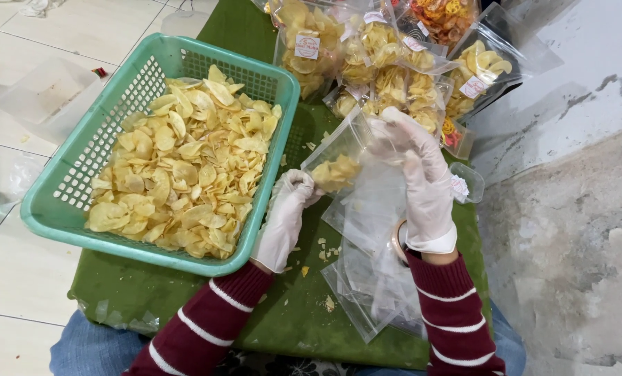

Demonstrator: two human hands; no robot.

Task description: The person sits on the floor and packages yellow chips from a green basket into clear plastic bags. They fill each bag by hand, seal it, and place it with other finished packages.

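Chips (335, 172) are sitting inside a clear plastic bag (356, 150) that both gloved hands are holding above a green cloth (290, 313). The right hand (419, 167) is pinching the bag's upper edge, its fingers (387, 125) clamped on the plastic. The left hand (290, 202) is gripping the bag's lower edge beside the chips, fingers closed on it. Just left of the hands, a teal basket (60, 209) is lying heaped with loose yellow chips (186, 160). Empty clear bags (370, 278) are lying under the right wrist, and filled, labelled packets (387, 63) are piling up beyond the hands.
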